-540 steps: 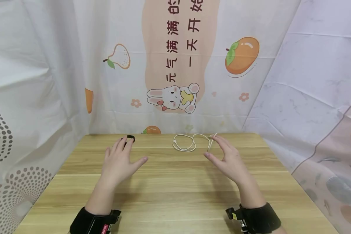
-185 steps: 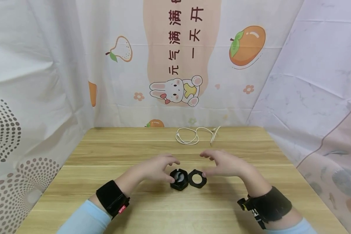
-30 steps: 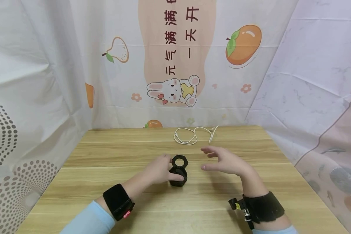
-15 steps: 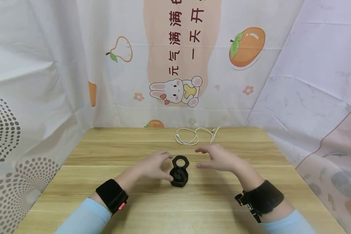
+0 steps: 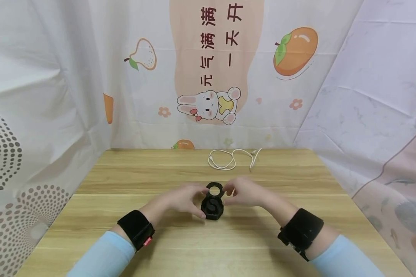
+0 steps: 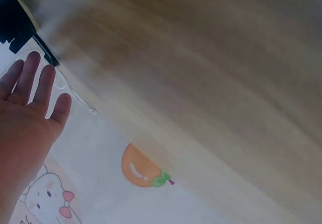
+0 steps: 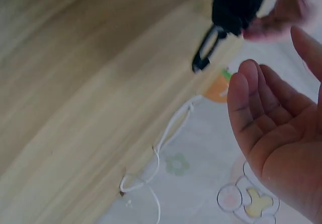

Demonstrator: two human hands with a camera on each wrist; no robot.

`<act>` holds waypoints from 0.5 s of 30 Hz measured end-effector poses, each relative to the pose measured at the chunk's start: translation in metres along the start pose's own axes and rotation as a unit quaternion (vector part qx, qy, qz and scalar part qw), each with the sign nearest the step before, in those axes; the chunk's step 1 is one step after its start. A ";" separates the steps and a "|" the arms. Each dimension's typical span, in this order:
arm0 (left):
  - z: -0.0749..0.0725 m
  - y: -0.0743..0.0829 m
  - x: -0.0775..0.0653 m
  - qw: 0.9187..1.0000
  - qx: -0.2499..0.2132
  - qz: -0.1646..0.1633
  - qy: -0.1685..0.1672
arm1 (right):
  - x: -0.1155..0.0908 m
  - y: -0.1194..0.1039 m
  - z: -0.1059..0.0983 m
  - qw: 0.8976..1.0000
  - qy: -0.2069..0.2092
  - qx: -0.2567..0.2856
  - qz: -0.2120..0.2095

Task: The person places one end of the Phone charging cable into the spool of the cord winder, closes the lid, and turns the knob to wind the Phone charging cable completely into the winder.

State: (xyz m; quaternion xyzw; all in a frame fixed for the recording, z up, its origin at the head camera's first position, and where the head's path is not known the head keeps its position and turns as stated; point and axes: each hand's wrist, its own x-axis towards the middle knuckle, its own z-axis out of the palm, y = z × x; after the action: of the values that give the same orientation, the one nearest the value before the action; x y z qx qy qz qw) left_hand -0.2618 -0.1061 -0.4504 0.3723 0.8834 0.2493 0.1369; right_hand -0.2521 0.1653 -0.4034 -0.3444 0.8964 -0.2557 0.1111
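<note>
A small black many-sided case stands at the middle of the table, its ring-shaped lid swung back away from the person. Inside the case shows a dark S-shaped form. My left hand is at the case's left side, thumb by the near left corner, fingers straight in the left wrist view. My right hand is at the right side, its fingers lightly bent by the lid hinge. The right wrist view shows its palm holding nothing, with the case beyond. Whether either hand touches the case I cannot tell.
A white cable lies in loops near the table's far edge. The wooden table ends at a printed curtain at the back, and more cloth hangs at both sides.
Several seconds ago the lid pointed right; by one second ago it pointed away. Within the last half second, my right hand has come left to the case. My left hand stays beside it.
</note>
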 end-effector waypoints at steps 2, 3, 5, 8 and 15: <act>0.001 0.001 0.001 1.000 0.000 -0.002 -0.002 | 0.002 -0.002 0.006 1.000 0.001 0.003 0.003; 0.001 0.002 0.002 1.000 0.001 -0.004 -0.002 | 0.003 -0.002 0.009 1.000 0.003 0.003 0.012; 0.002 0.002 0.003 1.000 0.007 -0.009 -0.004 | 0.004 -0.004 0.014 1.000 0.005 0.002 0.018; 0.001 0.004 0.004 1.000 0.014 -0.017 -0.004 | 0.006 -0.006 0.020 1.000 0.005 -0.012 0.029; 0.001 0.007 0.008 0.999 0.036 -0.031 -0.005 | 0.014 -0.010 0.027 0.998 -0.005 -0.039 0.041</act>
State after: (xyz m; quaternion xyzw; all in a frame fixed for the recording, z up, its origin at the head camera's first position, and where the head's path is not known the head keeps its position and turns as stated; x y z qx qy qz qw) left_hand -0.2626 -0.0959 -0.4474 0.3510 0.9022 0.2110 0.1352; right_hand -0.2471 0.1395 -0.4210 -0.3128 0.9184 -0.2145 0.1126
